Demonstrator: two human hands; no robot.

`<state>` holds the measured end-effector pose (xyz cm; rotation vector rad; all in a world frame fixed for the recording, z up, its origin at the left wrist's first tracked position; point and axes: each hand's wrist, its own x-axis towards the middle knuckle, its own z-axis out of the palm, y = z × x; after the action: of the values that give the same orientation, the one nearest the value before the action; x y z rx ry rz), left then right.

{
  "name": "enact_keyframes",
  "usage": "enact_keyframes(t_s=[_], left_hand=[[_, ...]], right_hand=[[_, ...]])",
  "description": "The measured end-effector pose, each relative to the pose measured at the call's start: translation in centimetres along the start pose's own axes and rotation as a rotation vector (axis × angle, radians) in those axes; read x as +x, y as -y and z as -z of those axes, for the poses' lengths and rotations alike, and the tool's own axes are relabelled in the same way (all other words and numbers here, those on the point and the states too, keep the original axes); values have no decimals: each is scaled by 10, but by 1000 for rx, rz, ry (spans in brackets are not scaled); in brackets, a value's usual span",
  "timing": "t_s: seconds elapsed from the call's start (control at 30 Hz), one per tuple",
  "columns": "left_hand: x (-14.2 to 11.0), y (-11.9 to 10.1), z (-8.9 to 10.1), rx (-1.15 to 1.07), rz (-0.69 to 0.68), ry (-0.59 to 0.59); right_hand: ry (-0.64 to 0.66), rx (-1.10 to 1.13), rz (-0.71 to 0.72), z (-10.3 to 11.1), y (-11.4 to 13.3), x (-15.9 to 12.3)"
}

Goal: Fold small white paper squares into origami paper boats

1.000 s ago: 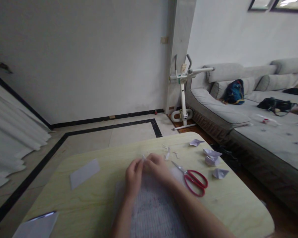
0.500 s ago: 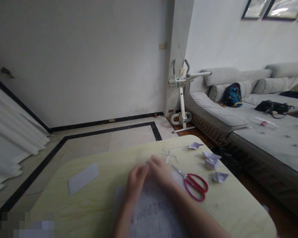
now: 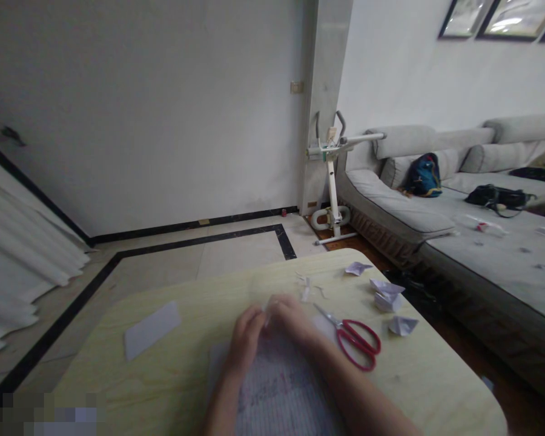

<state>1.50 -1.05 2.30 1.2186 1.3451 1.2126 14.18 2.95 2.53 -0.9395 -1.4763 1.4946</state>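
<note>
My left hand (image 3: 247,330) and my right hand (image 3: 288,315) meet over a lined sheet of paper (image 3: 281,393) with writing on it. The fingers of both are curled together around a small piece of white paper (image 3: 266,307), mostly hidden by them. My right hand is smeared by motion. Right of my right forearm lie scissors (image 3: 358,342) with red handles, blades pointing away to the left, partly over a white sheet (image 3: 323,327). Thin paper scraps (image 3: 306,289) are scattered beyond my right hand.
Several folded paper shapes (image 3: 403,325) stand along the right side of the table (image 3: 163,387). A white paper rectangle (image 3: 152,330) lies on the left. Past the table are an exercise machine (image 3: 332,181) and a grey sofa (image 3: 472,260) with a blue backpack (image 3: 424,175).
My right hand has shifted slightly toward me and left, closer against my left hand. The scissors, scraps and folded papers have stayed put.
</note>
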Motion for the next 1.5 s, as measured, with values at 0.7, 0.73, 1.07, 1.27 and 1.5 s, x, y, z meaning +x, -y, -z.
enact_keyframes(t_s=[0.7,0.73,1.07,1.27,1.5], left_hand=[[5,5,-1,198,-123,-158],[5,6,-1,206,-126,-165],[6,10,-2,216,-145,-109],[4,5,-2,151,-108,-136],[5,7,-1,183,-168,-204]], right_hand=[[-55,4,1,-1,-2,2],[-51,1,10,-1,-3,3],[-121,-52,30,-2,-3,3],[-144,-34,47,-1,-4,4],[-137,-109,76,-2,1,3]])
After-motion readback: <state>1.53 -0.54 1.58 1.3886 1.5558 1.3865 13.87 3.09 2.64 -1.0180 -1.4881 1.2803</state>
